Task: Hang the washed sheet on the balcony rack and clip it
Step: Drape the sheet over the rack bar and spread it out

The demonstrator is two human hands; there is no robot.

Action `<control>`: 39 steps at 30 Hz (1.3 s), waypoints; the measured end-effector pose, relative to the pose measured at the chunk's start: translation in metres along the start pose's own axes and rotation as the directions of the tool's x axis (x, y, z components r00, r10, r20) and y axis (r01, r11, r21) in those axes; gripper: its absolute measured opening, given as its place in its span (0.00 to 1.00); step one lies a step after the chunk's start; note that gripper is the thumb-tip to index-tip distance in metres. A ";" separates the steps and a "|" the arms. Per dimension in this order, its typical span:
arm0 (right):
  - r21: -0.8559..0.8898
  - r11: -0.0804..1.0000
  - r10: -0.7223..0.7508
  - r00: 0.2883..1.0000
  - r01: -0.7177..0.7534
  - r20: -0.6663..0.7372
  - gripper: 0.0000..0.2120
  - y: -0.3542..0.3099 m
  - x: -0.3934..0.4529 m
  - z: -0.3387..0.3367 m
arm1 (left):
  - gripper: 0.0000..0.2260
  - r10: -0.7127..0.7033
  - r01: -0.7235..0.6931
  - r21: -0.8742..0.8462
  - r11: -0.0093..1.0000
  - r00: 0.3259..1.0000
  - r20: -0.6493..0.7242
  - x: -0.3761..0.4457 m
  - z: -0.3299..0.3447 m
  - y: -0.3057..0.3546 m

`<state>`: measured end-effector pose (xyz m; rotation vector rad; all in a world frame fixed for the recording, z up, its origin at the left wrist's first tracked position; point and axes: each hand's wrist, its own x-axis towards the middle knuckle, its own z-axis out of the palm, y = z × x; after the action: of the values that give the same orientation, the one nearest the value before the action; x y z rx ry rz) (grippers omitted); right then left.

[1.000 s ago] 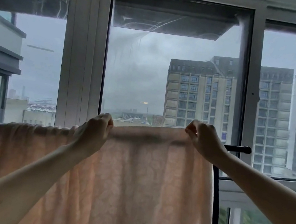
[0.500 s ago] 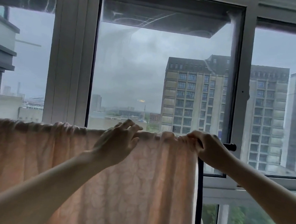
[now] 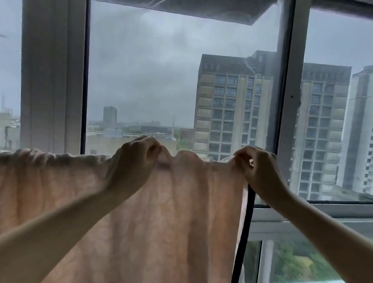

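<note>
Window (image 3: 177,80) behind. Sheet (image 3: 158,220) draped over rack (image 3: 243,232), top edge bunched at right end; we judge hanging mostly done, spreading unfinished. Left hand (image 3: 130,164) and right hand (image 3: 259,172): fingers (image 3: 241,157) pinched shut on top edge, lifting it slightly. No clips visible; clipping remains.

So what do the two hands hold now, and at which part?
Both hold the pink sheet by its top edge, bunched up at the rack: the left hand near the middle, the right hand at its right end.
</note>
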<state>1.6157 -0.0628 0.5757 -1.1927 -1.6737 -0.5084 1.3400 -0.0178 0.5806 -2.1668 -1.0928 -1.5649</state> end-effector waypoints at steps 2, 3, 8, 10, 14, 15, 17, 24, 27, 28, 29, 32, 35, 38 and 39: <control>-0.012 1.000 0.024 1.000 -0.024 0.016 0.05 0.009 -0.001 -0.005 | 0.06 -0.005 0.005 -0.008 1.000 1.000 -0.015 0.004 0.003 0.001; -0.006 0.999 0.035 0.999 -0.034 0.033 0.05 0.012 -0.002 -0.007 | 0.06 0.017 -0.017 -0.009 1.000 1.000 -0.003 0.005 0.006 0.003; 0.017 0.995 0.096 0.992 -0.098 0.084 0.05 0.016 -0.002 -0.011 | 0.07 0.235 -0.235 -0.006 0.972 0.965 0.116 0.006 0.028 0.028; -0.012 0.995 0.104 0.989 -0.103 0.102 0.05 0.018 0.001 -0.017 | 0.09 0.295 -0.295 -0.020 0.955 0.943 0.154 0.006 0.038 0.040; -0.080 0.988 0.146 0.980 -0.136 0.136 0.07 0.025 0.007 -0.029 | 0.11 0.387 -0.395 0.005 0.918 0.901 0.195 0.002 0.058 0.059; -0.082 0.986 0.159 0.975 -0.148 0.154 0.07 0.028 0.007 -0.031 | 0.11 0.398 -0.407 0.007 0.913 0.896 0.197 0.002 0.062 0.063; -0.066 0.983 0.179 0.960 -0.169 0.213 0.06 0.036 0.008 -0.033 | 0.12 0.400 -0.409 0.007 0.912 0.896 0.193 0.002 0.068 0.068; 0.238 0.934 0.123 0.866 -0.266 0.484 0.08 0.052 0.014 -0.051 | 0.14 0.410 -0.429 0.070 0.901 0.892 0.190 0.001 0.081 0.087; 0.227 0.952 0.065 0.857 -0.207 0.511 0.07 0.057 0.020 -0.051 | 0.14 0.376 -0.399 0.087 0.913 0.904 0.203 0.001 0.087 0.099; 0.214 0.961 0.041 0.860 -0.172 0.508 0.06 0.058 0.022 -0.051 | 0.14 0.357 -0.380 0.091 0.921 0.913 0.196 0.001 0.090 0.103; 0.199 0.972 0.010 0.866 -0.126 0.499 0.06 0.059 0.022 -0.050 | 0.14 0.339 -0.360 0.100 0.927 0.923 0.183 0.000 0.093 0.107; 0.193 0.981 -0.079 0.887 -0.012 0.456 0.05 0.063 0.018 -0.047 | 0.16 0.304 -0.318 0.133 0.939 0.945 0.117 -0.004 0.102 0.123; 0.300 0.954 -0.108 0.898 -0.028 0.427 0.05 0.071 0.012 -0.048 | 0.13 0.313 -0.322 0.225 0.920 0.947 0.077 -0.013 0.112 0.140; 0.445 0.888 -0.094 0.906 -0.110 0.412 0.07 0.083 0.006 -0.050 | 0.13 0.306 -0.311 0.339 0.888 0.949 0.068 -0.026 0.120 0.153; 0.497 0.853 -0.081 0.901 -0.158 0.425 0.07 0.087 0.004 -0.050 | 0.14 0.288 -0.289 0.363 0.886 0.956 0.058 -0.030 0.122 0.155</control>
<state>1.7162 -0.0618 0.5844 -0.9618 -1.9847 0.2696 1.5298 -0.0644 0.5398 -1.9655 -0.9227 -1.1237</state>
